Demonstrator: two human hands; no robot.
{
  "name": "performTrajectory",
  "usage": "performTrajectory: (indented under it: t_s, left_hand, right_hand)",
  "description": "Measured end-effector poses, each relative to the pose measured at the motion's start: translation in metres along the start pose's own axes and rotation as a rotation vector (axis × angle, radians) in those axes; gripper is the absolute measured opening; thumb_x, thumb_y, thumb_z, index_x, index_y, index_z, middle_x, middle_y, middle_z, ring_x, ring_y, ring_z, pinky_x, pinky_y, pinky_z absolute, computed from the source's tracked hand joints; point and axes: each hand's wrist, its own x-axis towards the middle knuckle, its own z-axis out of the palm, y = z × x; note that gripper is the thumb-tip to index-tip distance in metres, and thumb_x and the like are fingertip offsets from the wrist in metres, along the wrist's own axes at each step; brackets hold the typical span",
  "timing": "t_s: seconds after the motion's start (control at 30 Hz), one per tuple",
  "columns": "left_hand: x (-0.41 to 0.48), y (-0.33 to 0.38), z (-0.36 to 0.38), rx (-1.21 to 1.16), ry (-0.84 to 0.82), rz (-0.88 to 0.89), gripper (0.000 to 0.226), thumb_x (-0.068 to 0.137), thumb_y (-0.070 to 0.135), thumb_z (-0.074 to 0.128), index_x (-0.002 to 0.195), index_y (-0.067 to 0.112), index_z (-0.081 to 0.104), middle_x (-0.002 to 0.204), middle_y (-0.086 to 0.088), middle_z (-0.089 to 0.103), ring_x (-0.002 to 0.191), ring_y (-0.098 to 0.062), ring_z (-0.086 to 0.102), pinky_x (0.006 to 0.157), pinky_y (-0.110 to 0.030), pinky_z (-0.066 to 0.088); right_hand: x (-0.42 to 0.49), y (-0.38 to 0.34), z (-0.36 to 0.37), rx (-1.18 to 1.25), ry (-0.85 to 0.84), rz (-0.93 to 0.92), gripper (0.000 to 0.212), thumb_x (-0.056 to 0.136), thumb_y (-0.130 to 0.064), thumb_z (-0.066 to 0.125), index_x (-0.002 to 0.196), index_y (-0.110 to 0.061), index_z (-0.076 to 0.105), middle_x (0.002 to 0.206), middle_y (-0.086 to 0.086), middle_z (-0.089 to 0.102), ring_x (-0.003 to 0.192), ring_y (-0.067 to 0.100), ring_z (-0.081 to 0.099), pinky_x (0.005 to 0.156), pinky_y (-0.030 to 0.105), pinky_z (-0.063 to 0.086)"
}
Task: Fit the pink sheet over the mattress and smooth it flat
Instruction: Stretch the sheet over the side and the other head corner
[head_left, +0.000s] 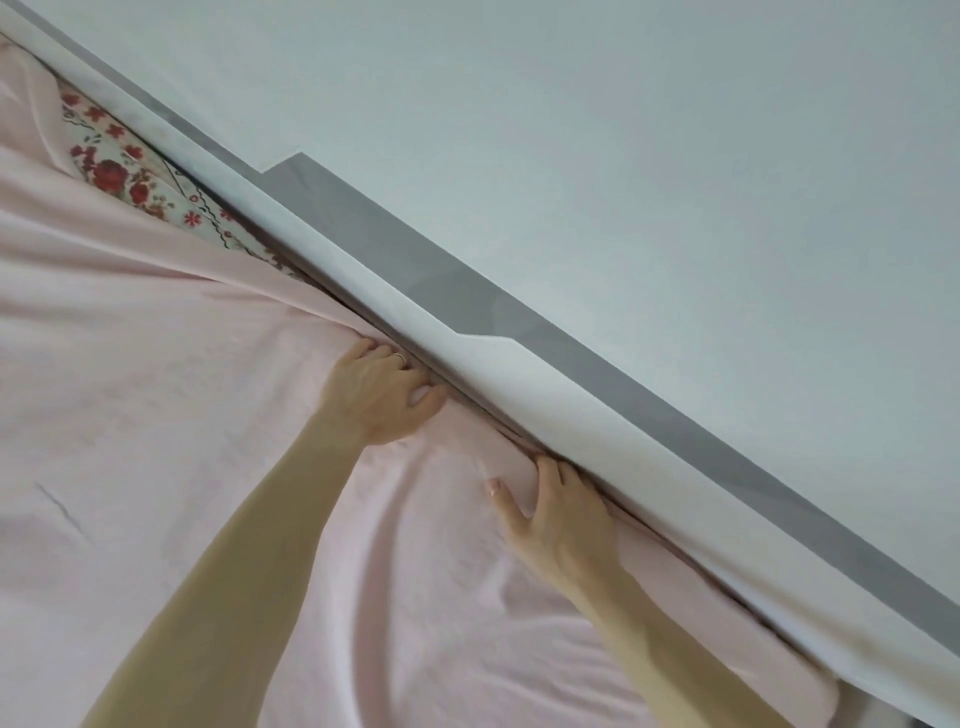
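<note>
Left hand (382, 389) pinches pink sheet (182, 389) at bed's far edge beside wall (623, 130), probably drawing slack for tuck. Right hand (561, 519) pushes fingers into gap; tips hidden, grip unclear. Floral mattress (130, 166) uncovered upper left.

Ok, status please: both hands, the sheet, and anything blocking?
Left hand grips pink sheet at wall-side edge. Right hand on sheet at same edge, fingertips hidden. Floral mattress patch uncovered; sheet wrinkled.
</note>
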Motion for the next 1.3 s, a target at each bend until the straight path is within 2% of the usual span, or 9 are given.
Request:
performTrajectory:
  t_s: [0.23, 0.4, 0.5, 0.67, 0.73, 0.83, 1.0, 1.2, 1.3]
  left_hand:
    - [-0.007, -0.004, -0.036, 0.041, 0.004, 0.0, 0.07, 0.083, 0.059, 0.007, 0.053, 0.024, 0.06, 0.064, 0.007, 0.061, 0.092, -0.015, 0.056, 0.083, -0.029, 0.026]
    - [-0.007, -0.003, -0.033, 0.104, -0.011, -0.012, 0.071, 0.087, 0.057, 0.014, 0.058, 0.024, 0.07, 0.07, 0.008, 0.069, 0.095, -0.015, 0.06, 0.095, -0.029, 0.031]
    - [0.0, 0.001, -0.024, 0.015, -0.05, -0.052, 0.068, 0.086, 0.057, 0.011, 0.05, 0.018, 0.055, 0.057, 0.008, 0.057, 0.088, -0.017, 0.063, 0.092, -0.029, 0.034]
    - [0.001, 0.004, -0.002, 0.099, 0.046, -0.21, 0.051, 0.096, 0.05, 0.032, 0.09, 0.029, 0.078, 0.119, -0.004, 0.065, 0.127, -0.022, 0.045, 0.114, -0.048, 0.017]
    - [-0.004, 0.019, 0.008, -0.064, 0.123, -0.385, 0.049, 0.1, 0.043, 0.032, 0.102, 0.02, 0.074, 0.135, -0.007, 0.056, 0.135, -0.023, 0.036, 0.116, -0.053, 0.013]
    - [-0.026, 0.054, 0.016, -0.351, 0.337, -0.57, 0.036, 0.1, 0.034, 0.042, 0.128, 0.019, 0.059, 0.154, -0.005, 0.036, 0.143, -0.025, 0.028, 0.115, -0.056, 0.015]
    - [-0.095, 0.118, 0.036, -0.646, 0.331, -0.758, 0.058, 0.095, 0.041, 0.033, 0.152, 0.041, 0.022, 0.165, 0.005, 0.006, 0.152, -0.017, 0.004, 0.121, -0.054, 0.0]
    - [-0.149, 0.118, 0.068, -0.578, 0.142, -0.784, 0.059, 0.096, 0.058, 0.019, 0.153, 0.05, 0.005, 0.164, 0.015, -0.009, 0.151, -0.012, -0.012, 0.12, -0.054, -0.007]
    - [-0.154, 0.116, 0.07, -0.634, 0.118, -0.823, 0.058, 0.097, 0.06, 0.019, 0.151, 0.053, 0.001, 0.163, 0.016, -0.011, 0.151, -0.013, -0.013, 0.12, -0.056, -0.007]
  right_hand:
    - [0.01, 0.003, -0.024, 0.228, -0.254, -0.021, 0.083, 0.077, -0.088, 0.031, 0.102, -0.017, 0.066, 0.108, 0.008, 0.072, 0.108, 0.028, 0.064, 0.085, 0.033, 0.049]
    - [0.003, 0.012, -0.024, 0.365, -0.364, -0.036, 0.075, 0.079, -0.087, 0.033, 0.1, -0.024, 0.065, 0.105, 0.002, 0.072, 0.105, 0.025, 0.064, 0.081, 0.031, 0.045]
    - [0.002, 0.017, -0.01, 0.231, -0.258, -0.02, 0.076, 0.077, -0.089, 0.026, 0.102, -0.023, 0.057, 0.101, 0.009, 0.071, 0.1, 0.031, 0.064, 0.078, 0.035, 0.046]
    - [-0.023, 0.045, 0.02, -0.005, 0.231, -0.071, 0.05, 0.091, -0.069, 0.033, 0.086, -0.024, 0.055, 0.094, -0.003, 0.063, 0.092, 0.027, 0.064, 0.075, 0.038, 0.049]
    - [-0.033, 0.056, 0.029, -0.029, 0.347, -0.086, 0.05, 0.092, -0.06, 0.042, 0.111, -0.019, 0.064, 0.109, -0.002, 0.066, 0.101, 0.026, 0.063, 0.085, 0.04, 0.048]
    - [-0.051, 0.074, 0.035, -0.003, 0.436, -0.146, 0.063, 0.091, -0.053, 0.048, 0.137, -0.01, 0.053, 0.137, 0.006, 0.057, 0.123, 0.029, 0.055, 0.103, 0.044, 0.042]
    - [-0.074, 0.037, 0.05, -0.031, 0.348, -0.654, 0.073, 0.091, -0.061, 0.049, 0.15, -0.019, 0.04, 0.16, 0.004, 0.03, 0.15, 0.023, 0.023, 0.118, 0.054, 0.021]
    - [-0.001, 0.073, 0.035, -0.077, 0.281, -0.45, 0.067, 0.097, -0.051, 0.045, 0.151, -0.011, 0.037, 0.147, 0.01, 0.049, 0.132, 0.025, 0.05, 0.113, 0.035, 0.038]
    - [-0.006, 0.071, 0.035, -0.008, 0.327, -0.448, 0.061, 0.098, -0.043, 0.045, 0.148, -0.008, 0.042, 0.145, 0.012, 0.051, 0.131, 0.027, 0.051, 0.112, 0.037, 0.04]
